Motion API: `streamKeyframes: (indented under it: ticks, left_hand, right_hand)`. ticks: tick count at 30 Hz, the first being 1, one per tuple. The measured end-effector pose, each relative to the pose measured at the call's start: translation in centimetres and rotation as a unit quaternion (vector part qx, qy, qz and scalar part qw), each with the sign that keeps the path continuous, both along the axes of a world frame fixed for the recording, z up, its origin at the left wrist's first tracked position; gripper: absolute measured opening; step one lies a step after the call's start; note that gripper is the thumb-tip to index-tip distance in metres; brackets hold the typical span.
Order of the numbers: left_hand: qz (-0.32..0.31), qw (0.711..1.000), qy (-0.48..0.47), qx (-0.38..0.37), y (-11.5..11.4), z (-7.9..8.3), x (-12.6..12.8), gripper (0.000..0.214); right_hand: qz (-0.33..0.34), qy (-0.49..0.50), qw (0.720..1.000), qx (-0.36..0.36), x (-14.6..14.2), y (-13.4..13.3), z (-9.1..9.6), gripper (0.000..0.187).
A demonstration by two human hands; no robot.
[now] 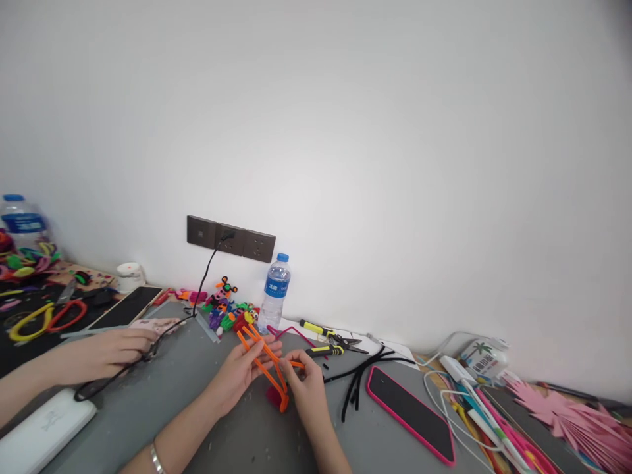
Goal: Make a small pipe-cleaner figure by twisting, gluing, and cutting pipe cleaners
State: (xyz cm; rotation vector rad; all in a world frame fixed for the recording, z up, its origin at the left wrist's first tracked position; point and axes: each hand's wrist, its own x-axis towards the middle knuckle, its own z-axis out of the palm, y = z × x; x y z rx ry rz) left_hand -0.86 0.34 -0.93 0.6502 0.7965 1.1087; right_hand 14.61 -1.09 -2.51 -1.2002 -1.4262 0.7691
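Observation:
My left hand [236,374], with a silver bracelet at the wrist, holds bent orange pipe cleaners [270,376] between thumb and fingers. Their ends stick up past the fingertips, and they join in a folded tip at the bottom. Close on the right, my right hand [307,385] pinches another stretch of the same orange pipe cleaners between thumb and forefinger. Just under the folded tip is a small dark red piece [274,397]; whether it is attached cannot be made out. Black pipe cleaners [356,376] lie on the grey mat to the right of my right hand.
Another person's hand [116,352] rests at left by a black cable and a white device [47,434]. Behind my hands stand a water bottle [275,293] and colourful pipe-cleaner figures [230,313]. Yellow-black scissors [328,351] and a pink-edged phone [411,416] lie rightward.

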Motion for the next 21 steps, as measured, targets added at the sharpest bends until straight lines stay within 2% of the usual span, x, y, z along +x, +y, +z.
streamKeyframes:
  ticks: [21]
  left_hand:
    - [-0.040, 0.999, 0.033, 0.003, -0.20, 0.34, -0.21, 0.024]
  right_hand:
    - [-0.013, -0.007, 1.000, -0.017, 0.12, 0.03, 0.09, 0.016]
